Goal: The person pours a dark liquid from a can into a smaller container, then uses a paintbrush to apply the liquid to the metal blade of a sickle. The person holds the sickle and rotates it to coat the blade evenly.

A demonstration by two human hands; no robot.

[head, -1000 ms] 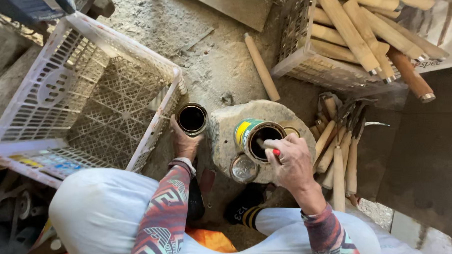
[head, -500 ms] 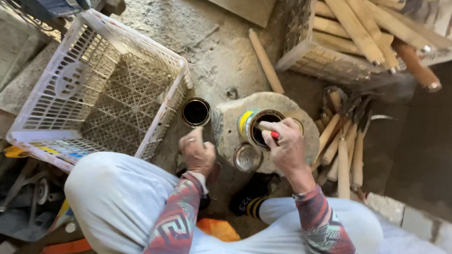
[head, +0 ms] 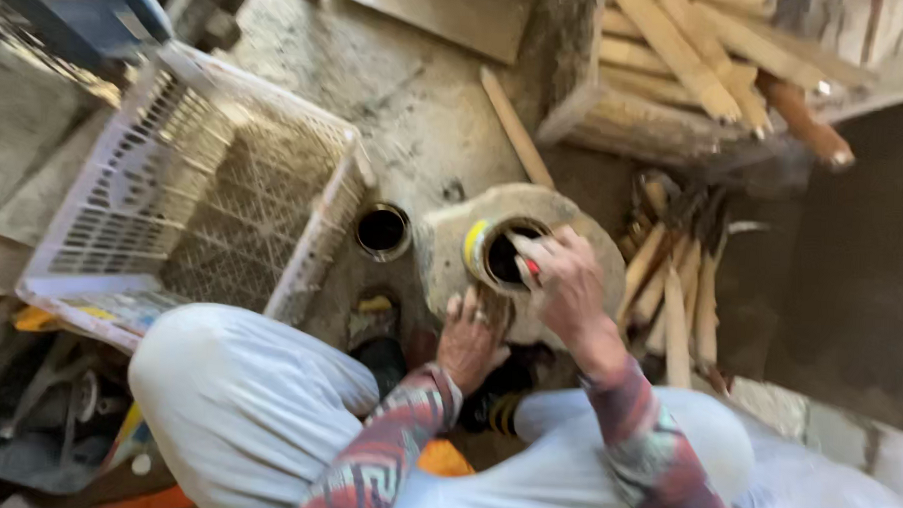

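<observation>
Round stone block (head: 573, 213) sits on the floor btwn the person's knees, w/ a dark hole in its top; a can (head: 494, 253) w/ a yellow band is seated in that hole, mouth up. Right hand (head: 569, 283) is over the can's right rim, fingers curled round a small red-tipped tool (head: 532, 268) that dips toward the opening; grip looks closed on it, though motion blur hides the detail. Left hand (head: 472, 337) lies on the block's near edge just below the can, fingers bent and pressing down; can't tell if it has anything in it.

Step in hand, as I judge it: working the inside or rim of the seated can w/ the tool while the other hand steadies the block. Any further stroke would need the tool tip kept inside the rim and the block held firm so the can doesn't rock.

Round about: a second open can (head: 382, 231), dark inside, stands on the floor just left of the block, apart from it. Left of that, a white plastic lattice crate (head: 123, 202) lies tilted. Right of the block, a bundle of pale wooden sticks (head: 675, 292) leans close, some touching its side. One loose stick (head: 516, 126) lies on the concrete floor (head: 417, 93) behind. More wooden sticks (head: 699, 52) are stacked top right. Crate and stick bundle crowd both flanks, so elbow room is tight; the second can is near the left wrist.
</observation>
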